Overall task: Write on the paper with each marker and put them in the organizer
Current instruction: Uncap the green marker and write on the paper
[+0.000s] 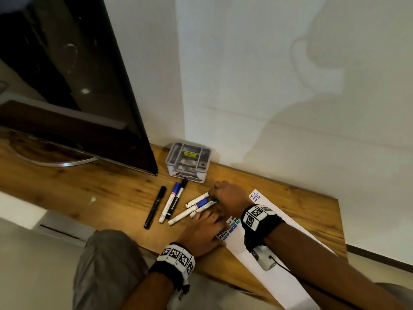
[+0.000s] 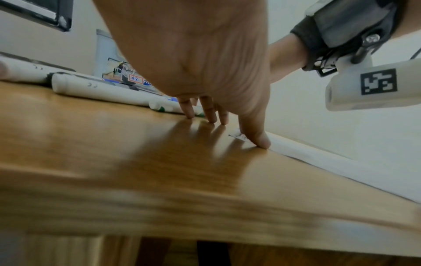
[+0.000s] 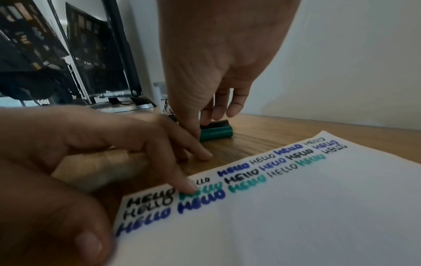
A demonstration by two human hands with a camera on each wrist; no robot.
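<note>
Wooden bench (image 1: 107, 193) along a white wall carries a long sheet of paper (image 1: 279, 260) at its right end, rows of "HELLO" in black, blue and green written along the paper's left edge. The left hand (image 1: 201, 233) lies flat at the front edge, fingers (image 2: 257, 136) straight, one fingertip pressing the paper's edge. The right hand (image 1: 228, 195) reaches past the paper to a cluster of white markers (image 1: 196, 206); its fingers (image 3: 193, 126) curl down onto a green marker cap (image 3: 216, 134), pinching it. Three more markers (image 1: 169, 202) lie side by side further left. A grey organizer (image 1: 187, 162) stands at the back edge, beside a monitor (image 1: 73, 86).
</note>
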